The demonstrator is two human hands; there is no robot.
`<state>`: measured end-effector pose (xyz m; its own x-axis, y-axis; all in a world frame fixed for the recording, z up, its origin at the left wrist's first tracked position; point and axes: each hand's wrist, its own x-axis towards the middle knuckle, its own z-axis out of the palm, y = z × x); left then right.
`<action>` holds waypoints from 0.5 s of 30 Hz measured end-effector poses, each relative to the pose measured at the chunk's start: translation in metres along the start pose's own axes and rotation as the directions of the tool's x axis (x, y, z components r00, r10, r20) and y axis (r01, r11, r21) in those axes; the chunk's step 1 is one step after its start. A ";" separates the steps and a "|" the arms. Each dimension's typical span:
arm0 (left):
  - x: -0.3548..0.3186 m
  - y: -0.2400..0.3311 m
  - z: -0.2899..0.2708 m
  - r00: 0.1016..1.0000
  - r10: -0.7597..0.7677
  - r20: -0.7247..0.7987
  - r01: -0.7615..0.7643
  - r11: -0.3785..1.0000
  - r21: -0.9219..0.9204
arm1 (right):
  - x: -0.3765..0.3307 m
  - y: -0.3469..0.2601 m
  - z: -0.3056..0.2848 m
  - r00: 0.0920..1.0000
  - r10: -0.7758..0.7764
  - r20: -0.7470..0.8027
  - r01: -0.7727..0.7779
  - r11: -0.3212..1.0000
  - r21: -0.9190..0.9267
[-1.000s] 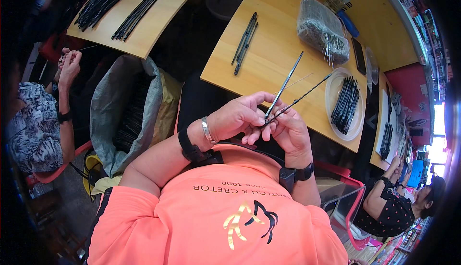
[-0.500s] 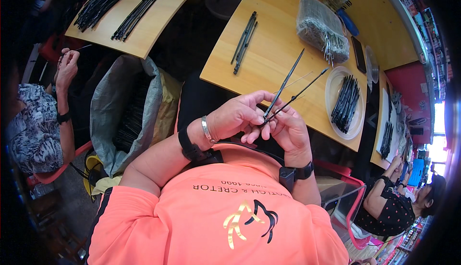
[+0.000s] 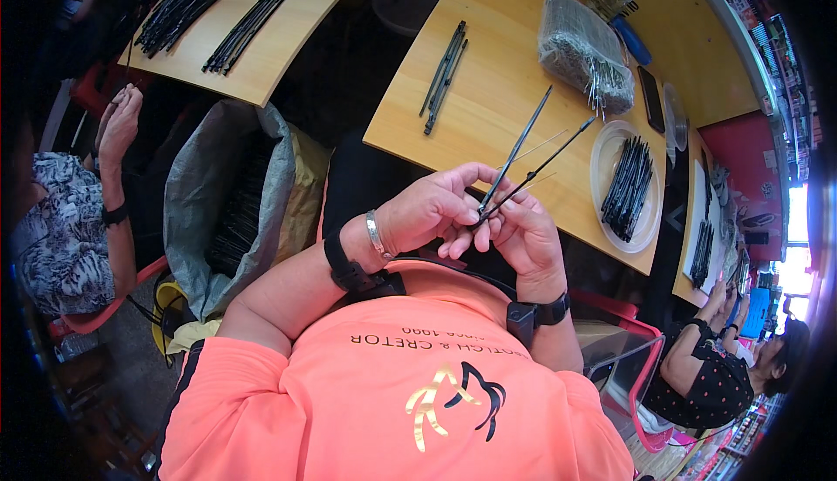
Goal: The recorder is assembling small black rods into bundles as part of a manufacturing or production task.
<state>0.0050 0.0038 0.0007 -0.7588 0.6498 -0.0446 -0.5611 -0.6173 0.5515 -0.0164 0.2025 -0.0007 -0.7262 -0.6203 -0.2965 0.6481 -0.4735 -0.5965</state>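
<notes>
My left hand (image 3: 432, 212) pinches the lower end of a thin black rod (image 3: 525, 137) that slants up and away over the table edge. Close against it, my right hand (image 3: 528, 238) has its fingers closed on a second black rod (image 3: 558, 153) with a small knob along its length. Both rods meet at my fingertips and spread into a narrow V. A fine wire (image 3: 539, 146) sticks out between them; which hand holds it I cannot tell. The exact joint at the fingertips is partly hidden.
Several black rods (image 3: 445, 77) lie on the wooden table (image 3: 497, 36). To the right are a round plastic tray (image 3: 650, 226) of rods, a clear bag of wires (image 3: 582, 49) and a phone (image 3: 650, 99). An open sack (image 3: 185, 211) stands left. People sit on both sides.
My hands stay nearly in place; the two rods have tilted very slightly. At the left, the other person's hand has shifted a little, with a thin rod now pointing upward.
</notes>
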 end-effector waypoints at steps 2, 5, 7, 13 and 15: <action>0.000 0.000 0.000 1.000 0.000 0.000 0.000 1.000 -0.003 | 0.001 0.002 -0.007 1.000 0.003 0.003 -0.003 1.000 -0.008; 0.001 0.000 0.000 1.000 0.005 -0.006 -0.005 1.000 -0.007 | 0.001 0.003 -0.006 1.000 0.004 0.011 -0.004 1.000 -0.010; 0.001 -0.001 -0.002 1.000 0.015 -0.001 -0.015 1.000 -0.013 | 0.001 0.002 -0.005 1.000 0.000 0.017 0.000 1.000 -0.004; 0.000 0.003 0.001 1.000 0.021 0.006 -0.021 0.999 -0.027 | 0.000 0.001 -0.008 0.999 -0.049 0.005 0.049 0.999 0.002; -0.001 0.003 0.002 1.000 0.011 -0.007 -0.011 1.000 -0.011 | 0.000 0.001 -0.004 0.999 -0.034 0.033 0.035 0.999 -0.030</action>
<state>0.0047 0.0020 0.0042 -0.7669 0.6402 -0.0444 -0.5564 -0.6290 0.5429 -0.0168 0.2051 -0.0043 -0.7399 -0.6243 -0.2508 0.6148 -0.4760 -0.6288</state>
